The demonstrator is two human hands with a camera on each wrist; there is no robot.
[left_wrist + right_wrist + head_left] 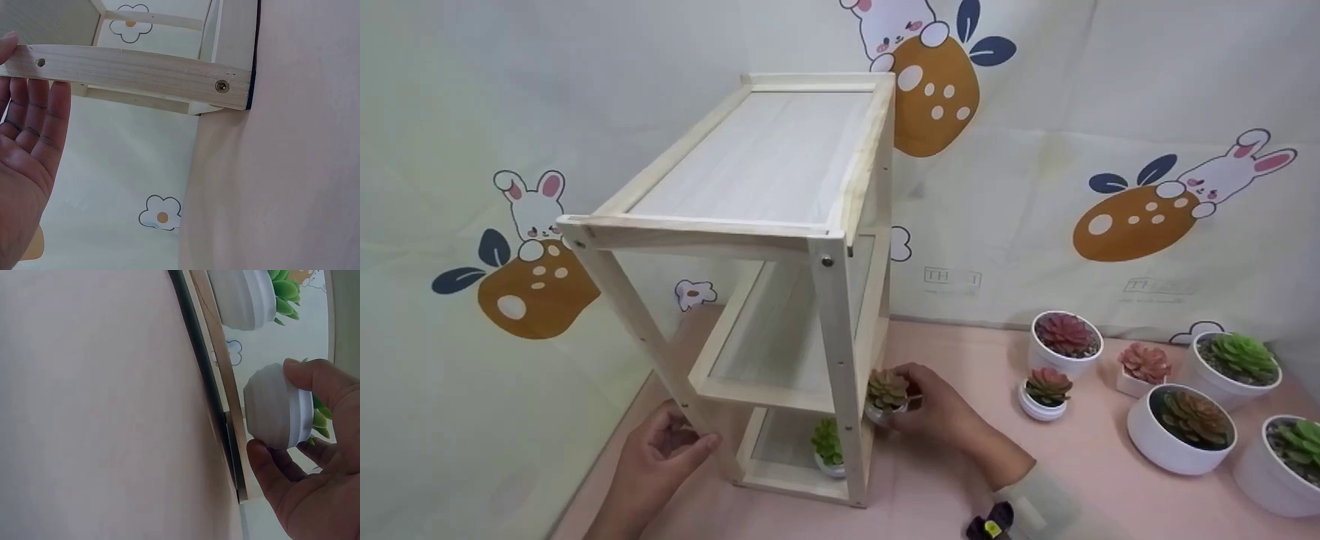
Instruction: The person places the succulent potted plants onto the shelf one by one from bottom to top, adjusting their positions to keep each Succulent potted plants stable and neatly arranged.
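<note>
A three-tier light wooden shelf [750, 161] stands on the pink surface. My left hand [660, 457] grips its near left post [129, 64], with the thumb on one side and the fingers on the other. Between thumb and fingers, my right hand [937, 409] holds a small potted succulent [886, 390] at the right side of the shelf, near the bottom tier. In the right wrist view its white pot [273, 408] is tilted relative to the frame, close to the shelf's lower rail. A green potted succulent [829, 442] sits on the bottom tier near the front post.
To the right stand several white-potted succulents, among them a dark red one [1065, 341], a small reddish one [1044, 394], a pink one [1144, 367] and a brownish one [1181, 431]. A patterned sheet [1005, 187] hangs behind and at the left.
</note>
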